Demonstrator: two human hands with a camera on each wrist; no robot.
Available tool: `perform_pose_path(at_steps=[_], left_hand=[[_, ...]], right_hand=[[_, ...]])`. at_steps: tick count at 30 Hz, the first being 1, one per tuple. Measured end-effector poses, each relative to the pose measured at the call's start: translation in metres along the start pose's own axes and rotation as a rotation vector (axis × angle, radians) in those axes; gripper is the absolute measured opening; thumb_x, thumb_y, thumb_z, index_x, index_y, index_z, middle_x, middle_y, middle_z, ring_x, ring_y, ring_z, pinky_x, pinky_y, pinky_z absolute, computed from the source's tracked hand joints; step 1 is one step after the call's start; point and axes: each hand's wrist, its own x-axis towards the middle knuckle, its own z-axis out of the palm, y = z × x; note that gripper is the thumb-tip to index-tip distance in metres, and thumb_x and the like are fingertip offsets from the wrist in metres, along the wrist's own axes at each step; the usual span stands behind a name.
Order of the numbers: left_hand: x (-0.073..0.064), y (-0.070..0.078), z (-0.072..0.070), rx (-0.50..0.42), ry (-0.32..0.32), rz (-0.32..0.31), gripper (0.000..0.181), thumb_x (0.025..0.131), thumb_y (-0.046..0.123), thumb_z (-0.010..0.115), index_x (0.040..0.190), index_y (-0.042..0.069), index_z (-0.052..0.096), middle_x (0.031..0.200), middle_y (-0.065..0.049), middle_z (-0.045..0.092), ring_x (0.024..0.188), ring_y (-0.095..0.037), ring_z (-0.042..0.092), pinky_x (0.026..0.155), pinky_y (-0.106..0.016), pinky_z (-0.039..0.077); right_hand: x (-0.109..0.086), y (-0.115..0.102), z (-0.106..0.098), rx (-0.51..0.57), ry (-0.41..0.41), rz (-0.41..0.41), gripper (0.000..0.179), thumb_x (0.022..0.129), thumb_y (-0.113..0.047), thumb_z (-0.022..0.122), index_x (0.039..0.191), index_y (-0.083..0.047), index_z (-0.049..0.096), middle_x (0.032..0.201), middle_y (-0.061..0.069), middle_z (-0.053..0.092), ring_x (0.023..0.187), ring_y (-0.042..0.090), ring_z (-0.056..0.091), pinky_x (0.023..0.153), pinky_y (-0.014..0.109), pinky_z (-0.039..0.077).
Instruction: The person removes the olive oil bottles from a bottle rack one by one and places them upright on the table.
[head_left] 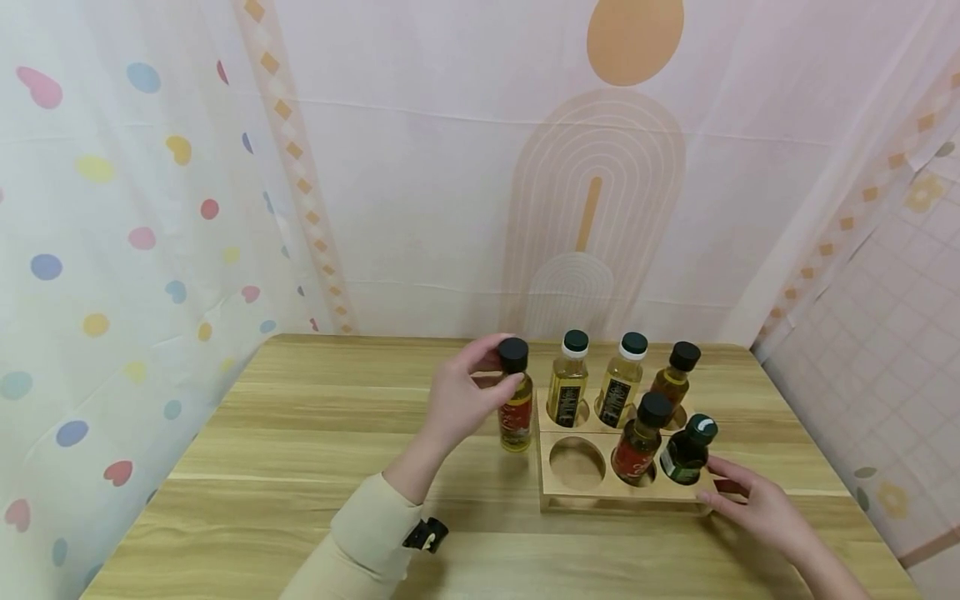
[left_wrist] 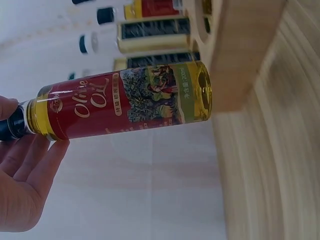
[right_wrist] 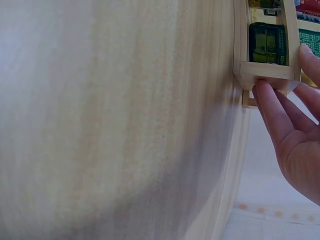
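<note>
My left hand [head_left: 471, 390] pinches the black cap and neck of an olive oil bottle [head_left: 516, 421] with a red label. This bottle is upright just left of a two-tier wooden rack [head_left: 630, 492]; in the left wrist view its base looks raised off the table. Near it is the rack's front-left round hole [head_left: 577, 463], with no bottle in it. My right hand [head_left: 761, 508] holds the rack's front right corner, thumb at the front edge and fingers against the end. Beside that hand, a dark green bottle [head_left: 685, 454] sits in the front row, next to a red-labelled bottle [head_left: 634, 454].
The rack's back row holds two pale oil bottles with dark green caps, one left [head_left: 568, 387] and one in the middle [head_left: 621, 383], and a black-capped bottle [head_left: 671, 385] at right. A wood-grain table [head_left: 300, 442] lies beneath. Patterned curtains [head_left: 420, 208] hang behind it.
</note>
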Motion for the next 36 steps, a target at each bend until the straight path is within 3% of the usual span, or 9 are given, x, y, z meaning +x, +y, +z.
perform_pose_path(at_steps=[8, 13, 28, 36], left_hand=[[0.001, -0.023, -0.021, 0.075, 0.037, -0.076, 0.042, 0.08, -0.002, 0.079, 0.12, 0.005, 0.067, 0.103, -0.013, 0.071, 0.093, -0.028, 0.068, 0.077, -0.043, 0.059], [0.003, -0.035, -0.035, 0.107, 0.059, -0.13, 0.043, 0.081, -0.001, 0.079, 0.122, 0.004, 0.067, 0.103, -0.013, 0.07, 0.094, -0.028, 0.067, 0.079, -0.042, 0.059], [0.016, -0.072, -0.089, 0.221, 0.169, -0.213, 0.041, 0.084, 0.001, 0.076, 0.124, 0.001, 0.064, 0.106, -0.018, 0.069, 0.098, -0.029, 0.065, 0.086, -0.043, 0.056], [0.017, -0.084, -0.107, 0.239, 0.233, -0.263, 0.041, 0.086, 0.003, 0.075, 0.124, 0.001, 0.064, 0.107, -0.021, 0.069, 0.101, -0.031, 0.066, 0.088, -0.047, 0.055]], right_hand=[[0.0, 0.001, 0.0, 0.014, -0.007, 0.021, 0.058, 0.089, -0.012, 0.074, 0.133, 0.018, 0.049, 0.127, 0.038, 0.054, 0.101, 0.041, 0.065, 0.076, 0.029, 0.056], [-0.001, 0.001, 0.0, 0.009, 0.0, 0.014, 0.058, 0.089, -0.011, 0.074, 0.133, 0.018, 0.05, 0.127, 0.038, 0.055, 0.101, 0.041, 0.065, 0.077, 0.03, 0.056], [0.001, 0.0, -0.001, -0.012, -0.009, 0.02, 0.059, 0.089, -0.013, 0.074, 0.134, 0.017, 0.05, 0.128, 0.037, 0.054, 0.102, 0.04, 0.065, 0.078, 0.032, 0.056], [0.002, -0.001, -0.001, -0.011, -0.022, 0.034, 0.059, 0.09, -0.015, 0.074, 0.134, 0.016, 0.05, 0.13, 0.037, 0.053, 0.103, 0.039, 0.064, 0.078, 0.031, 0.056]])
